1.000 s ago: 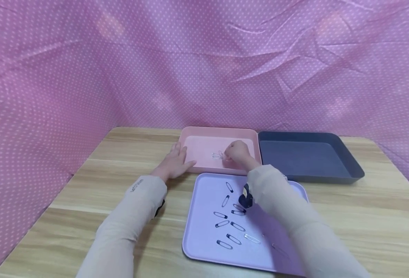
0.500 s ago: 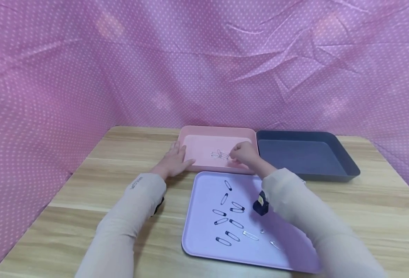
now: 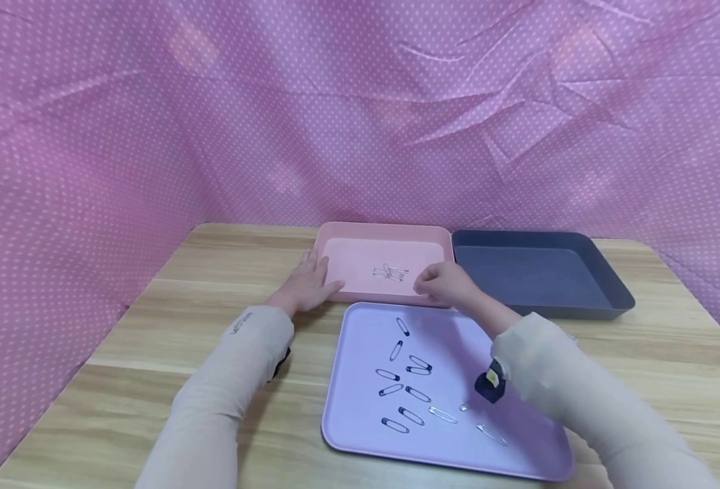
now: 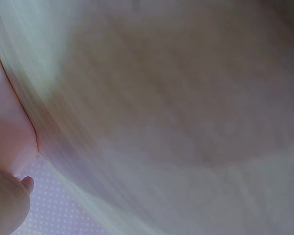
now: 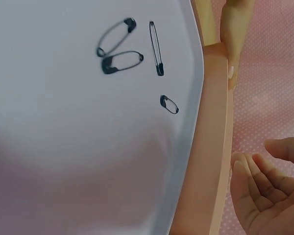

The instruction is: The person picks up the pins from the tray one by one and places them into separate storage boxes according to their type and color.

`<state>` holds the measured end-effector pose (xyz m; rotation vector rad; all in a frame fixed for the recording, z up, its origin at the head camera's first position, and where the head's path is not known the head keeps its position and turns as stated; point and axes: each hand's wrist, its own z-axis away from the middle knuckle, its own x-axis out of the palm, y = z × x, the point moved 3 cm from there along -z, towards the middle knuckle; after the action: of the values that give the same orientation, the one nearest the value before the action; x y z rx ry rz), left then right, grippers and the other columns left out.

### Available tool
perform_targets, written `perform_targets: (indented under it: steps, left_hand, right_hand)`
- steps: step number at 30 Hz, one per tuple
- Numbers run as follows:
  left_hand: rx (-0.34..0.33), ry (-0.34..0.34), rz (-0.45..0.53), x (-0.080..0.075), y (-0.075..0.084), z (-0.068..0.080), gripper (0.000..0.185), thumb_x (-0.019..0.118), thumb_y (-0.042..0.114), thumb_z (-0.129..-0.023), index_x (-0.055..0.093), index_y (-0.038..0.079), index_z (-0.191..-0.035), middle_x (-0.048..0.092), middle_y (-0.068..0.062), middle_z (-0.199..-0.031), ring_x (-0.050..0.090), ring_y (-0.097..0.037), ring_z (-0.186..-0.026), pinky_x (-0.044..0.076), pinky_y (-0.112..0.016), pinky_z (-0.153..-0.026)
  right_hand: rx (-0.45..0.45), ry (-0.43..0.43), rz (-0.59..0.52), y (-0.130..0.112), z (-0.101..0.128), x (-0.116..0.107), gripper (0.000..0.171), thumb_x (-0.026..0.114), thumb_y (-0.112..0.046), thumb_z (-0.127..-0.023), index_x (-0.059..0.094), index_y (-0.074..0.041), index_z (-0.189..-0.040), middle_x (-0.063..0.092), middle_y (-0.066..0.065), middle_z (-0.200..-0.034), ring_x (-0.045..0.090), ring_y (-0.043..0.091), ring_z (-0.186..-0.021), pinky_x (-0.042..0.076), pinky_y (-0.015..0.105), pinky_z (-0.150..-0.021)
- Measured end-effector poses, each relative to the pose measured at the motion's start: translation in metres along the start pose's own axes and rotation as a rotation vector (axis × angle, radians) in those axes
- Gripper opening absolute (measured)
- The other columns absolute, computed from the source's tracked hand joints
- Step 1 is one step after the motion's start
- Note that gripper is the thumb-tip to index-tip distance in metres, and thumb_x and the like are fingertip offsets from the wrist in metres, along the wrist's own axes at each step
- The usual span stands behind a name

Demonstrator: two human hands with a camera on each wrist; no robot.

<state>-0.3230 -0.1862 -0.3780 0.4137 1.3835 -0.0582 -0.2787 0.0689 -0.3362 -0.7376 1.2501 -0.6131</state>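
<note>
My left hand [image 3: 305, 285] rests with spread fingers on the left rim of the pink tray [image 3: 348, 297]. Inside that tray lies a small cluster of silver safety pins [image 3: 388, 273]. My right hand [image 3: 448, 284] is over the tray's front right corner, to the right of the cluster. In the right wrist view its fingers [image 5: 264, 196] are loosely bent, the thumb stands apart, and nothing shows between them. Several black safety pins [image 3: 394, 426] are scattered on the lavender tray [image 3: 348, 407] in front. Silver safety pins [image 3: 442, 415] lie there too, toward the right.
A dark grey tray [image 3: 537, 272] stands right of the pink one, side by side. All trays are on a wood-grain table [image 3: 152, 326]. Pink dotted cloth [image 3: 335, 136] hangs behind and at the left. My right forearm reaches across the lavender tray's right side.
My right hand has drawn back to the right from the silver safety pins in the pink tray, letting go there. More of that cluster now shows. The left hand has stayed put.
</note>
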Motion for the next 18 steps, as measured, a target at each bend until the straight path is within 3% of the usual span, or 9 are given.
perform_targets:
  steps: [10, 18]
  left_hand:
    - [0.002, 0.003, 0.016, -0.002, 0.002, 0.002, 0.075, 0.03, 0.053, -0.087, 0.011, 0.0, -0.137, -0.006, -0.02, -0.141, -0.008, -0.031, -0.128, 0.007, -0.044, -0.102]
    - [0.003, -0.004, 0.011, -0.001, 0.001, 0.002, 0.078, 0.029, 0.056, -0.086, 0.01, 0.0, -0.137, -0.007, -0.02, -0.141, -0.009, -0.029, -0.128, 0.006, -0.042, -0.102]
  right_hand:
    - [-0.05, -0.096, -0.01, 0.01, 0.028, -0.008, 0.015, 0.059, -0.012, -0.08, 0.062, -0.001, -0.09, 0.06, 0.006, -0.081, 0.056, 0.017, -0.075, 0.048, 0.031, -0.07]
    - [-0.092, -0.169, -0.043, 0.015, 0.047, -0.015, 0.02, 0.059, -0.011, -0.08, 0.06, 0.004, -0.093, 0.061, 0.015, -0.085, 0.056, 0.018, -0.075, 0.048, 0.032, -0.07]
